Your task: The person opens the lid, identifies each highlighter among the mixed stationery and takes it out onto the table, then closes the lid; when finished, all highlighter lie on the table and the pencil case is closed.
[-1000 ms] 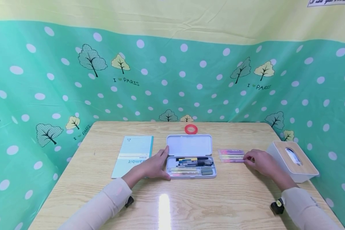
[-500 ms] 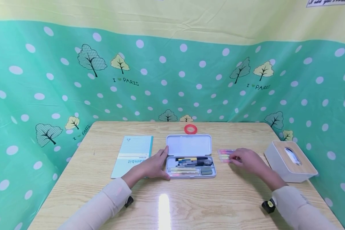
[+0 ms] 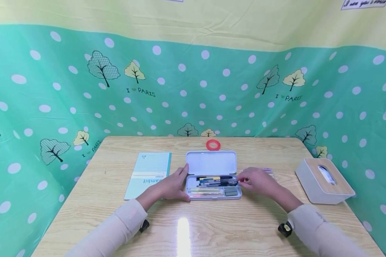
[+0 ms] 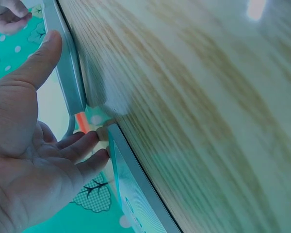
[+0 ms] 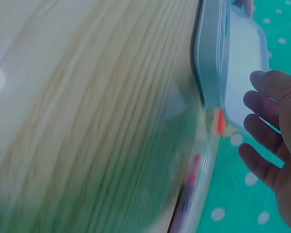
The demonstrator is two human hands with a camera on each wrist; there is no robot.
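Observation:
A white pencil case (image 3: 211, 162) lies with its lid back, holding several pens (image 3: 213, 182), light-coloured sticks and a grey eraser (image 3: 231, 192). My left hand (image 3: 172, 185) rests against its left end, thumb at the front corner and index finger by the lid. In the left wrist view the thumb (image 4: 47, 53) touches the case's edge and the other fingers are extended. My right hand (image 3: 258, 182) is at the case's right edge, fingertips near the pen ends. Its fingers (image 5: 262, 126) look loosely bent, with nothing visible between them. Behind it lies a partly hidden clear pack of coloured pens (image 3: 267, 171).
A light blue notebook (image 3: 148, 175) lies left of the case, near my left hand. A red tape roll (image 3: 213, 145) sits behind the lid. At the right stands a white tissue box (image 3: 325, 180) with a wooden top. A patterned cloth (image 3: 193, 89) hangs behind the table.
My right hand has moved left, from the right end of the pack of coloured pens across it to the pencil case's right edge. The left hand has stayed in place.

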